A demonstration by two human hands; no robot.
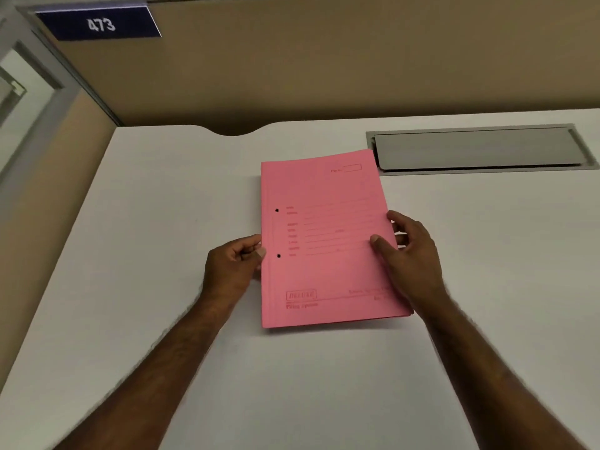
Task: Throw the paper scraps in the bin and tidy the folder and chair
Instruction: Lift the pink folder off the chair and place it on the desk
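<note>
Desk [162,222]: bare white surface left, right and in front of the pink folder [324,271]. Grey cable hatch [477,149] just beside the folder's far right corner. Tan partition [324,66] closes the far edge.

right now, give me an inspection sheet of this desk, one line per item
surface: white desk, flat, bare around the folder
job's things: pink folder closed, held at both side edges; its far corner overlaps the edge of the cable hatch; paper scraps, bin and chair not in view
clutter: nothing seen
hands: left hand pinches the folder's punched spine edge; right hand grips the opposite edge, thumb on the cover
cables: nothing seen; grey cable hatch in the desk is shut
surroundings: tan partition panel behind the desk, blue plate reading 473 at its top left corner
</note>
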